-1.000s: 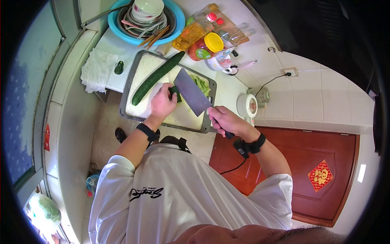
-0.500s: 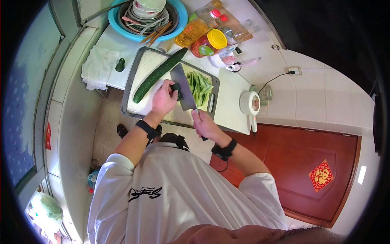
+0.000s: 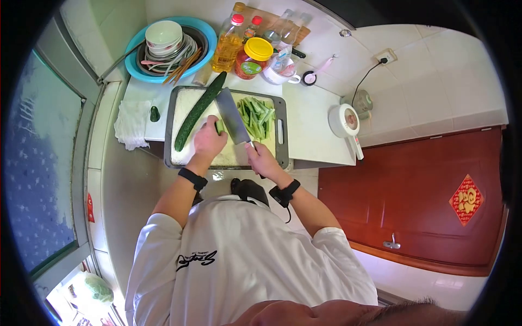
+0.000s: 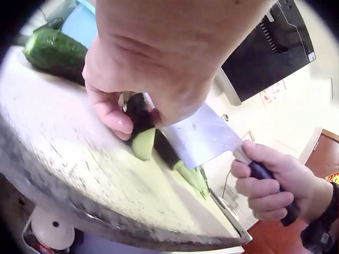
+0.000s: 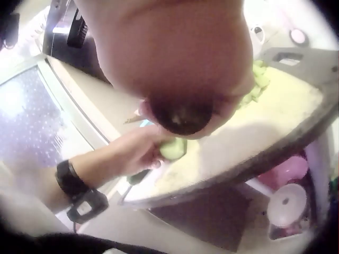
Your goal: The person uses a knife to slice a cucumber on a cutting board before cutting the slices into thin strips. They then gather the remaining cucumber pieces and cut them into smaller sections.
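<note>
My left hand (image 3: 210,139) pinches a short cucumber piece (image 4: 143,138) on the cutting board (image 3: 175,117); its pale cut face shows in the left wrist view. In my right hand (image 3: 263,161) is the dark handle of a cleaver (image 3: 232,115), whose blade slants just right of the piece. In the right wrist view that hand hides the blade. A long whole cucumber (image 3: 200,111) lies along the board's left side. Cut green strips (image 3: 256,116) are heaped on the right, beyond the blade.
Behind the board stand a blue basin (image 3: 130,64) of dishes, an oil bottle (image 3: 226,50), a yellow-lidded jar (image 3: 258,50) and a white cup (image 3: 278,76). A cloth (image 3: 131,124) and a cucumber end (image 3: 155,113) lie left; a white pot (image 3: 338,120) sits right.
The cleaver, held away to the right a second ago, has come in close to the piece, and my right hand has moved left. The head view has shifted and turned.
</note>
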A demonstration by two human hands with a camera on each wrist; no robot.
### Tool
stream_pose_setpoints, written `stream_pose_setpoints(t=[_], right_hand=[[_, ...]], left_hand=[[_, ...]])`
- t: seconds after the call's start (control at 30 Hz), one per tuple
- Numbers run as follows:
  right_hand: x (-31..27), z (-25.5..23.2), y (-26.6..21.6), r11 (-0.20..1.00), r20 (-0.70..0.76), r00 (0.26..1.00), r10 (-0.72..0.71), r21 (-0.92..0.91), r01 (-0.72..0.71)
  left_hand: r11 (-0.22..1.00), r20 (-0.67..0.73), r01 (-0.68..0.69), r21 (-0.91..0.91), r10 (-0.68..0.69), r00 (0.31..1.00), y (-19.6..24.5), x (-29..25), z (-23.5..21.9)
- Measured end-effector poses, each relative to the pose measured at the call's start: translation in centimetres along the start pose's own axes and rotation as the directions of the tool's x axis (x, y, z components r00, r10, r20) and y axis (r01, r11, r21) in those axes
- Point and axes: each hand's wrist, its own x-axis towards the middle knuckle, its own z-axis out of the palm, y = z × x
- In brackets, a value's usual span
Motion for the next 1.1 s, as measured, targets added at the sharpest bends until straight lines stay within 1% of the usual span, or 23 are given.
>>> stream_pose_setpoints(t=[0.07,0.13,0.17,0.2,0.27,0.3,0.37,0.4,0.43,0.47,0.5,0.57,0.6,0.63,0.67,0.7,0.73,0.77,0.8,0.83,0.97,1.03,1.1], right_hand=[[-0.7,-0.6,-0.2,0.982,0.003,1.000,-0.008,0.189,0.007],[-1.7,-1.8,-1.2,0.978,-0.024,0.999,-0.031,0.204,0.036],[-1.9,-2.5,-1.4,0.976,-0.059,0.997,-0.053,0.209,0.065],[-1.8,-3.3,-1.2,0.975,-0.045,0.997,-0.066,0.211,0.074],[-1.6,-4.7,-0.8,0.969,-0.067,0.993,-0.099,0.220,0.112],[-1.4,-5.2,-0.5,0.968,-0.062,0.993,-0.096,0.226,0.108],[-1.3,-6.2,0.0,0.974,-0.037,0.993,-0.108,0.198,0.114],[-1.3,-6.7,0.3,0.979,-0.026,0.994,-0.106,0.172,0.109],[-1.5,-7.1,0.5,0.976,-0.007,0.994,-0.107,0.188,0.107],[-1.6,-7.6,0.7,0.975,0.003,0.994,-0.109,0.195,0.106],[-1.7,-8.1,1.0,0.985,0.022,0.996,-0.084,0.154,0.080],[-1.4,-8.8,2.0,0.991,0.044,0.997,-0.059,0.125,0.053],[-1.1,-8.9,3.2,0.994,0.028,0.993,-0.112,0.016,0.112],[-1.1,-8.9,3.8,0.982,0.015,0.986,-0.164,-0.089,0.165],[-1.3,-8.9,4.1,0.984,0.016,0.987,-0.161,-0.069,0.162],[-1.5,-8.7,3.6,0.964,0.003,0.974,-0.224,-0.149,0.222],[-1.7,-8.4,3.3,0.934,-0.009,0.958,-0.285,-0.227,0.276],[-1.7,-8.0,3.2,0.940,-0.017,0.959,-0.283,-0.204,0.274],[-1.6,-7.6,3.2,0.925,0.015,0.954,-0.300,-0.240,0.295],[-1.7,-7.2,3.1,0.908,0.048,0.948,-0.313,-0.276,0.314],[-1.7,-6.1,2.3,0.884,0.083,0.943,-0.323,-0.330,0.331],[-2.0,-5.8,2.3,0.842,0.107,0.932,-0.348,-0.402,0.360],[-2.5,-5.9,2.0,0.841,0.103,0.937,-0.334,-0.416,0.346]], left_hand=[[1.000,-0.015,-0.010,0.009,0.011,1.000,-0.9,0.1,-1.0],[0.973,-0.039,-0.057,0.225,0.068,0.997,-0.5,-0.3,-3.1],[0.953,-0.053,-0.097,0.286,0.116,0.992,-0.9,-0.4,-3.4],[0.952,-0.067,-0.086,0.295,0.110,0.992,-0.8,-0.5,-3.3],[0.843,-0.164,-0.219,0.491,0.336,0.928,-0.6,-0.7,-2.9],[0.842,-0.172,-0.205,0.499,0.328,0.929,0.0,-0.9,-2.4],[0.936,-0.096,-0.103,0.337,0.143,0.985,1.7,-0.5,-1.0],[0.934,-0.106,-0.091,0.345,0.136,0.985,3.1,-0.1,-0.5],[0.937,-0.044,0.062,0.343,-0.051,0.998,4.9,0.4,0.2],[0.912,0.019,0.213,0.350,-0.234,0.972,6.2,0.9,0.7],[0.914,0.070,0.223,0.338,-0.260,0.963,6.8,1.5,1.0],[0.930,0.052,0.225,0.292,-0.251,0.967,6.4,2.3,2.1],[0.946,0.040,0.222,0.237,-0.238,0.971,5.8,2.4,2.7],[0.941,0.045,0.224,0.255,-0.243,0.969,4.9,2.2,3.2],[0.949,0.010,0.254,0.187,-0.260,0.965,3.8,2.0,3.3],[0.953,-0.026,0.277,0.119,-0.276,0.961,3.4,1.8,3.2],[0.951,-0.023,0.273,0.141,-0.273,0.962,2.9,1.4,3.2],[0.948,-0.054,0.309,0.080,-0.306,0.951,2.5,1.0,3.2],[0.939,-0.082,0.342,0.015,-0.340,0.937,2.1,0.5,3.2],[0.947,-0.123,0.321,-0.018,-0.321,0.939,1.9,0.2,3.4],[0.958,-0.180,0.286,0.008,-0.280,0.943,1.5,0.3,4.7],[0.974,-0.260,0.228,0.009,-0.218,0.941,2.0,0.1,4.8],[0.977,-0.251,0.209,0.031,-0.195,0.948,2.4,-0.1,4.6]])
